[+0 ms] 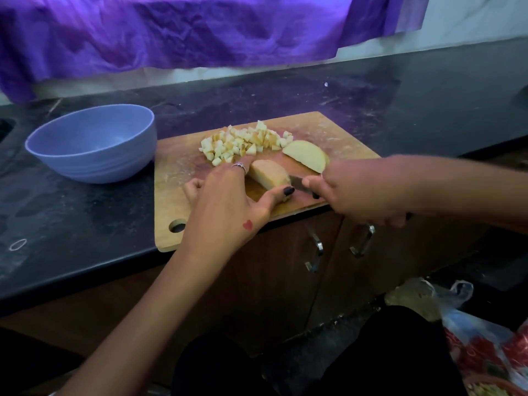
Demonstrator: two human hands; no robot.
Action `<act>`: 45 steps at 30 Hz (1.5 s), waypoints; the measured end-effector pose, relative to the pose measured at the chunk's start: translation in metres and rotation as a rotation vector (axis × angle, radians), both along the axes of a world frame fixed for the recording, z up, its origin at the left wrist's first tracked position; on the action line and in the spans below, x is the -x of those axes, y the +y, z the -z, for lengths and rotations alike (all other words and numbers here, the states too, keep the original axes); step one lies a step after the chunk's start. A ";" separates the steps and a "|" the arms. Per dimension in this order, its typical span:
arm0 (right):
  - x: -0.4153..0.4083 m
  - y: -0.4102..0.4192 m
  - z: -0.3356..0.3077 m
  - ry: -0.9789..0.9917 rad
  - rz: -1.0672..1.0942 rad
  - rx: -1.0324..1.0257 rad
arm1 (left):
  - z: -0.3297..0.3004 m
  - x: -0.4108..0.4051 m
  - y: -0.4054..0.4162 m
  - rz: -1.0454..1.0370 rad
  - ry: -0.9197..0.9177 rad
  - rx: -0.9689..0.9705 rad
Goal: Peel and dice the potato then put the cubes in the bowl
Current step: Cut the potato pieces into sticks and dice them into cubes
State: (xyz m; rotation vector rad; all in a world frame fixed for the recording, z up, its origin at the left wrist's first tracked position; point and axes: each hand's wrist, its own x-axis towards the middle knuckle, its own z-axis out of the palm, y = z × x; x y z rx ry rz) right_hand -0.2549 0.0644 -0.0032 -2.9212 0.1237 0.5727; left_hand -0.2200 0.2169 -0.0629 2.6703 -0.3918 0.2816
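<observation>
Leftmost, I see the blue bowl (91, 142) standing on the dark countertop (71, 224), just beside the left edge of the wooden cutting board (171, 201) and not touching the food. From my view its inside looks bare. The board lies at the counter's front edge, with a round hole near its front left corner.

Next along, toward the back of the board, a heap of potato cubes (243, 142) sits in a loose pile. Just in front of that pile my left hand (225, 201) steadies a peeled potato piece (270, 174): the fingers curve over its far left side, one of them wearing a ring, and the thumb with a dark nail presses against its near end. So that hand is curled round the piece, which rests on the board.

To the right of the heap, a second potato half (307, 155) lies on the board, apart from the held piece.

Further right, my right hand (354, 192) is wrapped tightly round the handle of a knife (300, 186), forefinger stretched forward along it. Only a short stretch of dark blade shows, its tip at the right end of the held piece, beside my left thumb. I cannot tell whether the edge has entered the potato.

Below the counter are brown cabinet doors with metal handles (317, 252).
</observation>
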 end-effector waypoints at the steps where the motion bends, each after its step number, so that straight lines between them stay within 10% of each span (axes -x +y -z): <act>1: -0.001 0.003 0.008 -0.079 0.009 -0.028 | 0.000 -0.001 0.000 -0.001 0.007 -0.006; 13: 0.003 -0.033 0.006 -0.107 0.084 -0.175 | -0.005 0.005 0.003 0.040 0.081 0.093; 20: 0.018 -0.034 0.001 -0.151 0.143 -0.619 | -0.006 0.005 0.004 0.065 0.109 0.124; 45: -0.022 0.012 -0.014 -0.029 -0.033 -0.142 | -0.002 0.005 0.004 0.011 0.098 0.213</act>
